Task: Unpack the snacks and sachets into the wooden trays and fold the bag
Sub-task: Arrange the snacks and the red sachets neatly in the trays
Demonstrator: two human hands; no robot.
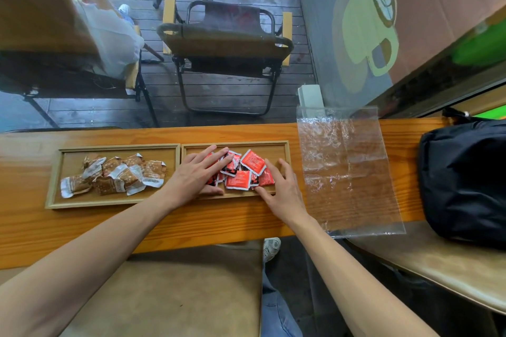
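Reaching forward from the near edge, both forearms crossing the wooden counter (pixel 191 221) to the right tray (pixel 284 145). Left hand (pixel 197 172) lying flat, fingers straight and spread, pressing on the red sachets (pixel 253 161) from their left side. Right hand (pixel 282 189) relaxed and unclenched, fingertips touching the pile's right edge — gripping nothing. Sitting filled already in the left tray (pixel 54 186), just beside: the brown snacks (pixel 109 175).

Lying flat and seemingly emptied, just to the right of the right hand — the clear plastic bag (pixel 347 172), long axis running away from the body, far edge overhanging the counter's back, near edge overhanging the front. Judging by this, folding being the step left; right hand being the nearer one, needing only a short sideways shift, left hand having to cross the tray.
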